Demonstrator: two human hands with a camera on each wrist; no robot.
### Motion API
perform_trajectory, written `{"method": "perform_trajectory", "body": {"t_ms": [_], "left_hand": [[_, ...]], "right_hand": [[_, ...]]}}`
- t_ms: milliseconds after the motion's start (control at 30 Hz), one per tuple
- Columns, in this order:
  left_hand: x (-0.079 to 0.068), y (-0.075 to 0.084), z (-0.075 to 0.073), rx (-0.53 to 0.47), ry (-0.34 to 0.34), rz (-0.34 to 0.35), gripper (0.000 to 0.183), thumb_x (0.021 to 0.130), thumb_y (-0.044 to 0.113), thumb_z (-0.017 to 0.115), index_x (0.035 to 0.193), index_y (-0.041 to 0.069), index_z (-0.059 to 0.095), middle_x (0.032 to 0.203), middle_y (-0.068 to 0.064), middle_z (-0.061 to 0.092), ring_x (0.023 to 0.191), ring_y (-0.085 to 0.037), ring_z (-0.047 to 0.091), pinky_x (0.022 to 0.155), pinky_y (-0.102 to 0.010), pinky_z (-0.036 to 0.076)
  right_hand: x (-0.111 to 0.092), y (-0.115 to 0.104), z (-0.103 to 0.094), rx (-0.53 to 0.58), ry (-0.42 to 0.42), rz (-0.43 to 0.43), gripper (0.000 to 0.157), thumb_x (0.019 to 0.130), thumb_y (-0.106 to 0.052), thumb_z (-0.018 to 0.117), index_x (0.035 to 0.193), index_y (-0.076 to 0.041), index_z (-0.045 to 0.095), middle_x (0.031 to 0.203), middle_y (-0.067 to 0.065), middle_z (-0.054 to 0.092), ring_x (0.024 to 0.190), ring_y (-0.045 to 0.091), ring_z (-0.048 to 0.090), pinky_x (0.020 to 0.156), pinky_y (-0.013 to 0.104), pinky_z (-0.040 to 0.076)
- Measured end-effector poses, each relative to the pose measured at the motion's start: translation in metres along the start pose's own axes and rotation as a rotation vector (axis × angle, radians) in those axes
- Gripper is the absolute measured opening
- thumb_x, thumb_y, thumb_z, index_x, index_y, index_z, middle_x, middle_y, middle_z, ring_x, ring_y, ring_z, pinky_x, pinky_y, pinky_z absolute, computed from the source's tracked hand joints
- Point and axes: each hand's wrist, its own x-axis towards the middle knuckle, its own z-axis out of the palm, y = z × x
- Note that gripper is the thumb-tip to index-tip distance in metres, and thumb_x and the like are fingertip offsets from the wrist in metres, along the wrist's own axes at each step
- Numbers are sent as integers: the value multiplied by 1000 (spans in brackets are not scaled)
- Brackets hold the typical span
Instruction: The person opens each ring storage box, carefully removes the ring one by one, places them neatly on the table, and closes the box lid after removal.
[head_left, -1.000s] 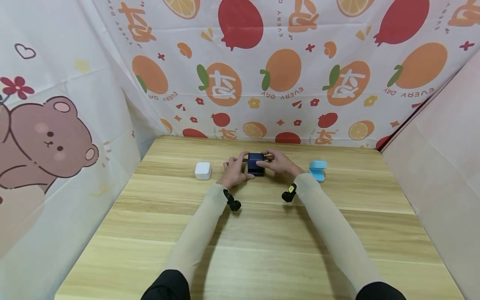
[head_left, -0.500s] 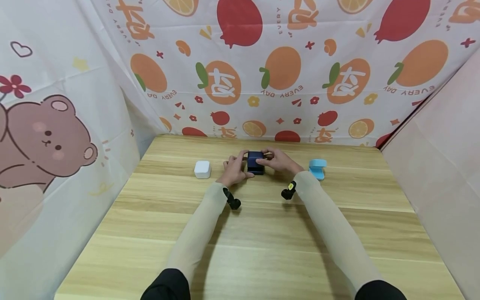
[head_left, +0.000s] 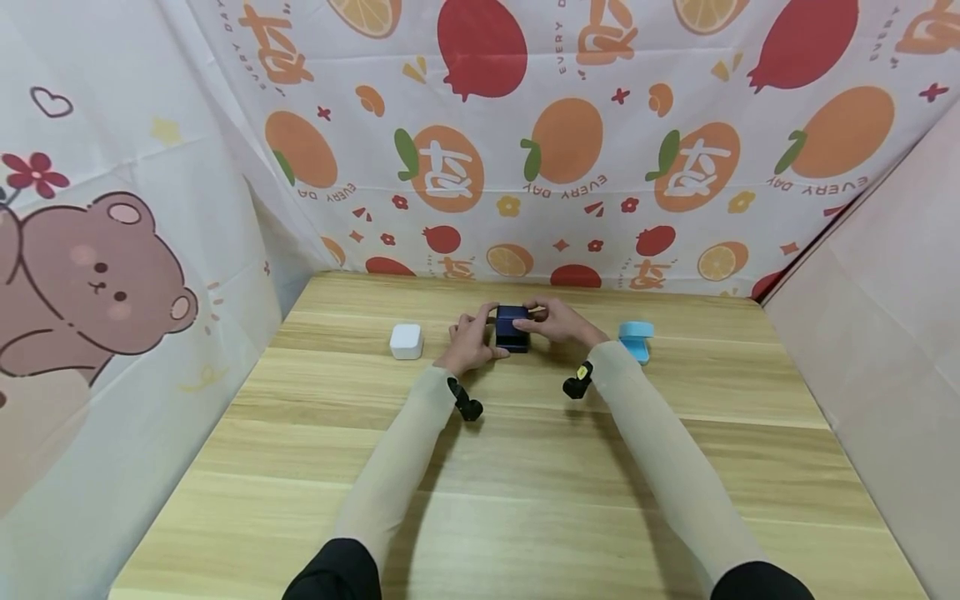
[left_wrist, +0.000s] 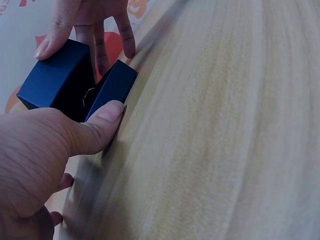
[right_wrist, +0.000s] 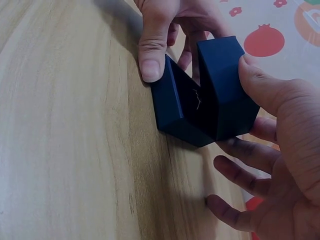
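A small dark blue jewelry box (head_left: pixel 512 325) sits towards the back of the table, its hinged lid (right_wrist: pixel 232 75) partly raised from the base (right_wrist: pixel 169 100). My left hand (head_left: pixel 468 340) holds the base, the thumb pressed on its front edge. With thumb and fingers, my right hand (head_left: pixel 558 323) grips the lid from the right side. A thin, silvery, wiry piece (right_wrist: pixel 197 98) shows in the dark gap between the two halves; shadow hides the rest of the inside.
To the left stands a white rounded box (head_left: pixel 406 342), closed. A light blue box (head_left: pixel 635 340) with its lid up is on the right, close to my right sleeve. A fruit-print cloth (head_left: pixel 570 217) hangs behind the wooden table (head_left: pixel 525 500).
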Motion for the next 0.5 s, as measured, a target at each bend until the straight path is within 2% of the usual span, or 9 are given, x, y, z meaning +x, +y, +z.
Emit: {"method": "perform_trajectory", "body": {"t_ms": [300, 500], "left_hand": [[2, -1, 0, 8, -1, 7, 96, 84, 30, 85, 159, 20, 26, 151, -13, 55, 127, -35, 40, 100, -48, 22], [1, -1, 2, 2, -1, -6, 95, 84, 29, 84, 159, 20, 26, 151, -12, 55, 127, -34, 39, 101, -49, 21]], "right_hand": [[1, -2, -3, 5, -17, 49, 66, 95, -47, 68, 147, -10, 49, 149, 16, 54, 135, 34, 57, 112, 53, 44], [0, -4, -2, -32, -22, 44, 65, 96, -47, 67, 147, -9, 48, 151, 17, 52, 138, 36, 54, 113, 53, 43]]}}
